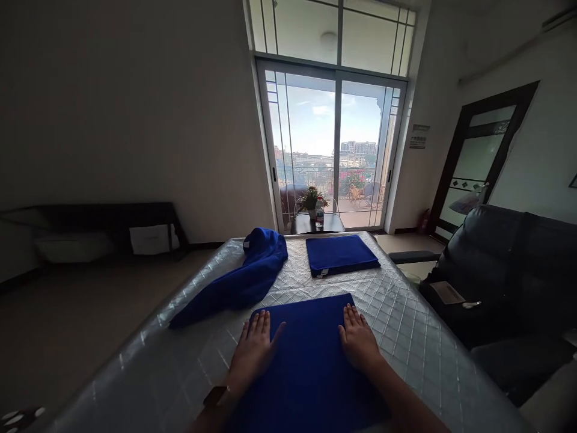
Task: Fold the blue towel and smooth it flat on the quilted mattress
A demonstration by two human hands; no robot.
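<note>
A blue cloth (311, 367) lies flat and smooth in front of me, its near end running out of view at the bottom. My left hand (258, 346) rests palm down on its left edge, fingers stretched out and the thumb apart. On the right edge, my right hand (358, 337) lies flat in the same way, holding nothing. Beyond them sits a neatly folded blue cloth (342, 252) with a white tag at its near edge. To its left is a crumpled, loosely spread blue cloth (243, 276), also with a small white tag.
Under the cloths is a bed-like surface with a silvery quilted cover (419, 337). A black armchair (518, 264) stands close on the right. Past the far edge, a small dark table (306, 225) bears a plastic bottle (320, 211) and a potted plant (311, 198), before a glass sliding door (311, 126).
</note>
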